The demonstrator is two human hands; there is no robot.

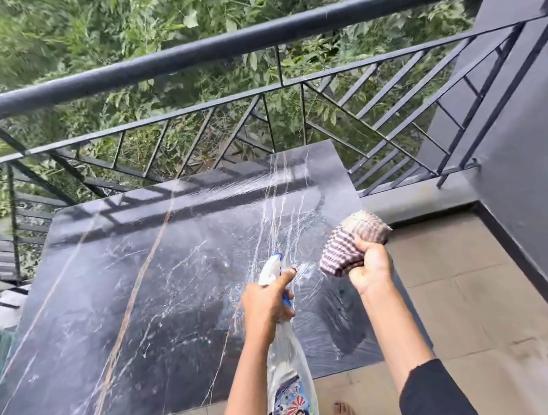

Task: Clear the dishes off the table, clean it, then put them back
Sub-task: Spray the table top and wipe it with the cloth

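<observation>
Table (pixel 131 293) bare, wet near right edge; left hand (pixel 267 306) grips spray bottle (pixel 287 371), right hand (pixel 371 269) clutches cloth (pixel 349 244); overspray could slick the floor (pixel 467 304).

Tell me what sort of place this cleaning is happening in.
Most likely a home balcony, raised above the ground. A black metal railing closes off the edge, leafy trees fill the view beyond and below it, and a dark marble-look table stands on a tiled floor beside a grey wall.
</observation>
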